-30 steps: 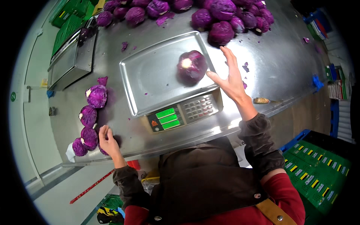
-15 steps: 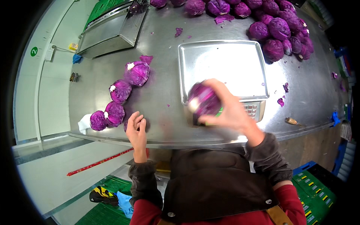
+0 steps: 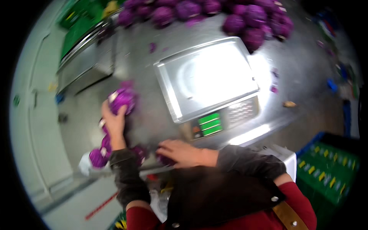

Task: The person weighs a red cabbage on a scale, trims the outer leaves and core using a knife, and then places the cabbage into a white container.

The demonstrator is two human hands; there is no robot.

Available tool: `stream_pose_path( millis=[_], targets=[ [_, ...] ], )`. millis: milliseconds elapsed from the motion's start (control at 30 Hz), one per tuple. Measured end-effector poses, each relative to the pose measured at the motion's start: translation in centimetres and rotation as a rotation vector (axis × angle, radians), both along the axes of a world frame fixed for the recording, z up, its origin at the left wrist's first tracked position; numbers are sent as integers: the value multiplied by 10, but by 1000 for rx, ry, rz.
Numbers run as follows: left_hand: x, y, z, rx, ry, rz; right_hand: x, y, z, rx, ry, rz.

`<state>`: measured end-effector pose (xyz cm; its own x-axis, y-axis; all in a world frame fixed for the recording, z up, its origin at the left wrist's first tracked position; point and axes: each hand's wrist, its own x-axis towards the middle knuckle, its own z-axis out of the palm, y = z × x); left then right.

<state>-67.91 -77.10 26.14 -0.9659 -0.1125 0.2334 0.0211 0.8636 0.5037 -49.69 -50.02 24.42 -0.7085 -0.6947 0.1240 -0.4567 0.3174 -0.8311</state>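
Observation:
My left hand (image 3: 114, 124) reaches over the left side of the table, its fingers curved round a red cabbage (image 3: 124, 100) with a pale cut stem. Close to the front edge, my right hand (image 3: 182, 151) covers another red cabbage (image 3: 165, 160), which shows only in part under the fingers. Between my hands sits a further cabbage (image 3: 138, 154). Beyond my left wrist lie more of them, among them one at the corner (image 3: 98, 158); my arm partly hides this group. The picture is smeared by motion.
A weighing scale with a bare steel tray (image 3: 207, 76) and a lit green display (image 3: 210, 124) stands mid-table. Many cabbages (image 3: 255, 17) are heaped at the back. A metal machine (image 3: 86, 63) is at far left. A small-handled tool (image 3: 289, 104) lies near the right front edge.
My right hand has brought its cabbage from over the scale down left to the table's front edge. My left hand has moved up and left onto a cabbage. The view has turned.

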Motion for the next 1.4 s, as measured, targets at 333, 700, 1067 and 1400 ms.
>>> stream_pose_path(
  millis=[333,700,1067,1400],
  targets=[
    [-93,-49,-65,-152,-221,157,29,204,28,-28,294,-972],
    [-75,-31,-53,375,-255,280,73,468,-23,688,-398,-1792],
    [59,162,18,1567,-167,3,81,482,-53,103,-240,-1678],
    [117,558,48,667,-442,-956,64,473,13,-838,-760,-1367]
  ],
)
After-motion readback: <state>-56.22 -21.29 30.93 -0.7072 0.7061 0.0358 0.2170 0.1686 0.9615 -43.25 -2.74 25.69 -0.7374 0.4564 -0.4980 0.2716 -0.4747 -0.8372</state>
